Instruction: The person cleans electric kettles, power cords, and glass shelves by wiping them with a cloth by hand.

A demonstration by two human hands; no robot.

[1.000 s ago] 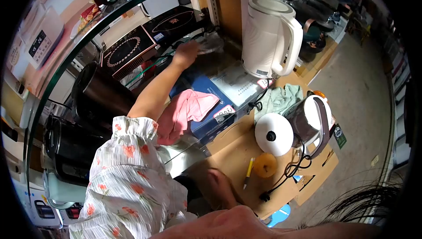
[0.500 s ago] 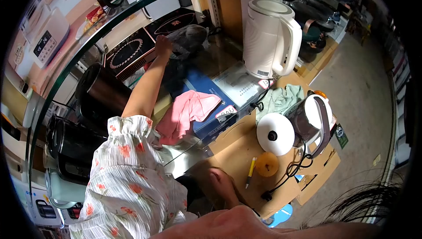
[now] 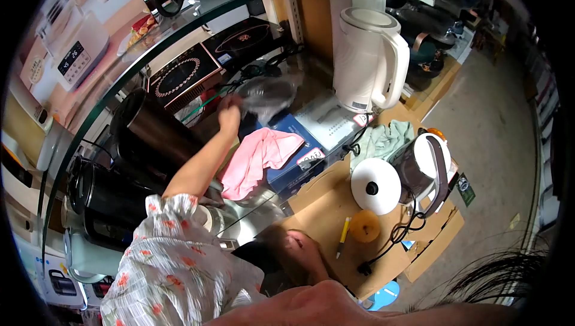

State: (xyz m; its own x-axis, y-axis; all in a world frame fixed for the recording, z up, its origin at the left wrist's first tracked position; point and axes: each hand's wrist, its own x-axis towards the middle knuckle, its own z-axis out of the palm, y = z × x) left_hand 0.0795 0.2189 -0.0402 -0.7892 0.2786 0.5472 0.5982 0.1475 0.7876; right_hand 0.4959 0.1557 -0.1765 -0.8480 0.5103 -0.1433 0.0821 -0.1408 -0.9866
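Note:
My left hand (image 3: pixel 229 112) is closed on the edge of a clear plastic piece (image 3: pixel 269 95), rounded and see-through; I cannot tell whether it is a lid or a bag. It hangs over the shelf, just behind a blue box (image 3: pixel 293 176). A pink cloth (image 3: pixel 262 158) lies on that box, below my left hand. My right hand (image 3: pixel 302 247) is low, by the near left edge of an open cardboard box (image 3: pixel 320 206). Its fingers are partly shaded and smeared, and I see nothing in them.
A white kettle (image 3: pixel 365 59) stands on the boxes. A second kettle (image 3: pixel 419 170), a white lid (image 3: pixel 375 187), an orange disc (image 3: pixel 364 226) and a yellow pen (image 3: pixel 343 237) are on the cardboard. Black kettles (image 3: pixel 156 128) and induction cookers (image 3: pixel 182 74) stand left, behind a glass shelf edge (image 3: pixel 108 95).
My left hand has drawn back towards me with the clear plastic, which now spreads wider and shows cords behind it. My right hand has shifted slightly.

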